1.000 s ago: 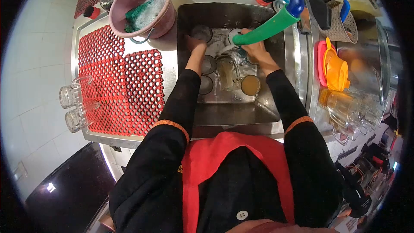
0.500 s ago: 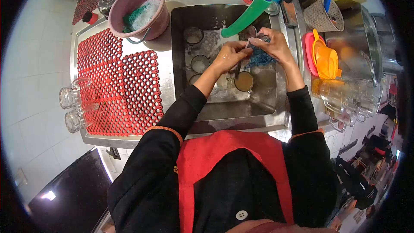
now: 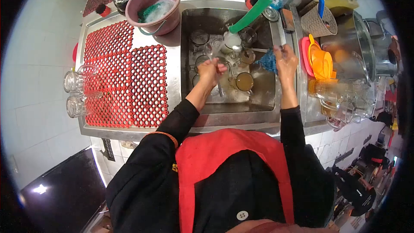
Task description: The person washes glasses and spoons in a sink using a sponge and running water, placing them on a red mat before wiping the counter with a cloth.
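Observation:
My left hand (image 3: 209,72) is closed over the middle of the sink (image 3: 264,103). A thin metal handle, apparently of a spoon (image 3: 220,89), sticks out below its fingers. My right hand (image 3: 286,64) is at the sink's right edge with curled, slightly blurred fingers. A blue scrubbing net (image 3: 268,61) hangs against its palm side and appears held. Between the hands stands a glass mug of brownish liquid (image 3: 244,82). Several other glass mugs, such as one at the back left (image 3: 200,38), lie in the sink. Under the green hose (image 3: 250,15) is a foamy white vessel (image 3: 232,41).
Left of the sink lie red perforated mats (image 3: 108,77), with two clear mugs (image 3: 75,105) on their left edge. A pink bucket (image 3: 171,21) of suds stands behind. To the right are orange plastic lids (image 3: 322,63), a woven basket (image 3: 321,26) and several glass pitchers (image 3: 345,99).
My hands have separated: the left moved left and toward me, the right moved right and slightly toward me. The blue net shifted right along with my right hand. The camera view tilted slightly.

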Motion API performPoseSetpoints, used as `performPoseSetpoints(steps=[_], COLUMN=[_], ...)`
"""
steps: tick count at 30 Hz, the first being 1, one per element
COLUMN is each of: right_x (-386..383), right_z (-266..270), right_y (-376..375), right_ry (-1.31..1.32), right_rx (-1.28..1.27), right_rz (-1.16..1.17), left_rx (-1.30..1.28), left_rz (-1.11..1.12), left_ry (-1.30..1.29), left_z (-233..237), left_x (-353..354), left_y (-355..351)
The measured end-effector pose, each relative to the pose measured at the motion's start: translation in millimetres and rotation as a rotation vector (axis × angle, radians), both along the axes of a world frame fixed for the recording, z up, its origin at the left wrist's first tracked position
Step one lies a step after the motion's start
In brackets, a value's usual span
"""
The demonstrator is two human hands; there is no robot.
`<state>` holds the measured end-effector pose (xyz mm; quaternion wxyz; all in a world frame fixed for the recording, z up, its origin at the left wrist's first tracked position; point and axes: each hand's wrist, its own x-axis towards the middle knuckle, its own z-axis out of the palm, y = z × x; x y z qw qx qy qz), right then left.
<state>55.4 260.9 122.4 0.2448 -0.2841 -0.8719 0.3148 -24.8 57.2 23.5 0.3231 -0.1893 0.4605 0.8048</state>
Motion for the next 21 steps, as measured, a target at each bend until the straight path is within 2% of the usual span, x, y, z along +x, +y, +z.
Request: performPoseSetpoints(steps=[2, 3, 4, 6, 7, 8, 9, 10, 12, 14, 15, 16, 17, 18, 19, 21], right_x=[9, 14, 21, 39, 44, 47, 52, 56, 48, 38, 19, -2, -25, -53, -85, -150], right_z=[-3, 0, 2, 1, -1, -1, 2, 7, 19, 38, 44, 56, 71, 94, 102, 115], right_y=[-30, -44, -58, -86, -98, -107, -118, -127, -131, -122, -118, -121, -126, -141, -149, -173], right_ry=[0.327, 0.304, 0.278, 0.174, 0.252, 0.331, 0.338, 0.268, 0.211, -0.437, -0.423, -0.254, -0.085, -0.036, 0.163, 0.342], right_rx=[0.103, 0.189, 0.274, 0.226, 0.232, 0.238, 0.242, 0.225, 0.218, 0.328, 0.370, 0.423, 0.468, 0.430, 0.430, 0.541], right_rz=[-0.094, 0.031, 0.156, 0.355, 0.521, 0.688, 0.702, 0.758, 0.838, 0.814, 0.807, 0.805, 0.800, 0.719, 0.723, 0.677], left_rx=[-0.107, -0.028, -0.022, 0.276, 0.425, 0.432, 0.353, 0.275, 0.393, 0.133, 0.062, 0.069, -0.034, -0.139, -0.191, -0.135], left_rz=[-0.113, -0.156, -0.146, -0.075, -0.130, -0.121, -0.122, -0.120, -0.025, -0.094, -0.108, -0.091, -0.141, -0.191, -0.227, -0.257], left_ry=[-0.104, -0.225, -0.223, -0.325, -0.315, -0.306, -0.310, -0.310, -0.317, -0.195, -0.177, -0.165, -0.115, -0.065, -0.087, -0.103], left_z=[7, 9, 18, 34, 34, 24, 2, 6, 10, 15, 21, 21, 20, 20, 27, 22], left_x=[15, 17, 19, 21, 15, 9, 2, -5, -16, -32, -35, -37, -37, -37, -36, -34], left_y=[6, 9, 12, 14, 9, 11, 13, 10, -6, -24, -31, -36, -39, -42, -44, -45])
